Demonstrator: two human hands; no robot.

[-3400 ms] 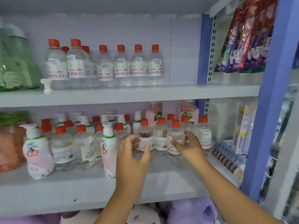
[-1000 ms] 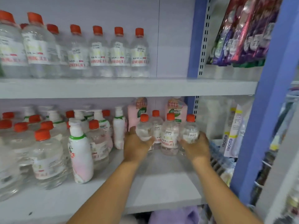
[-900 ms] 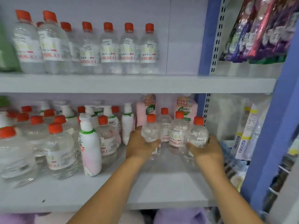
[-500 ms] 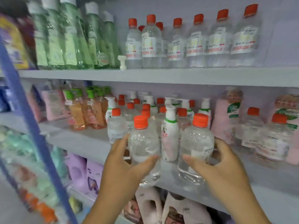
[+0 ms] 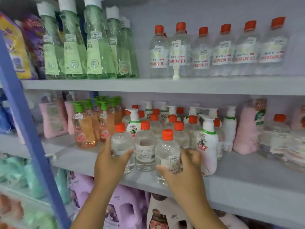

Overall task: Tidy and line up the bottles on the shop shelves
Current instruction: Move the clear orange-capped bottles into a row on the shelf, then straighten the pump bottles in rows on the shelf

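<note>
A slanted blue metal upright (image 5: 24,123) crosses the far left of the view. Right of it, on the grey upper shelf (image 5: 148,85), stand tall green clear bottles with white caps (image 5: 94,47), and further right a row of clear bottles with orange caps and white labels (image 5: 214,50). A small white pump head (image 5: 176,72) stands at the upper shelf's front edge, before that row.

Below, on the grey middle shelf (image 5: 247,176), the leftmost goods are pink soft pouches (image 5: 52,118), then orange-tinted bottles with green caps (image 5: 89,124).

Right of these, the left hand (image 5: 110,164) wraps a clear plastic bottle with an orange cap (image 5: 121,142), thumb on its right side and fingers behind, closed around it. Just beside it on the right stands a second clear orange-capped bottle with its label's back showing (image 5: 145,146), not held. Next right, nearer the front edge of the middle shelf, the right hand (image 5: 183,176) grips a third clear orange-capped bottle with a small price sticker (image 5: 167,154), thumb in front low down and fingers curled around its right side. Whether either held bottle rests on the shelf cannot be told.

Behind these three crowd more clear orange-capped bottles (image 5: 181,129). Right of the right hand stands a white-and-pink pump bottle with a green collar (image 5: 207,146), then a pink refill pouch (image 5: 247,129).
</note>
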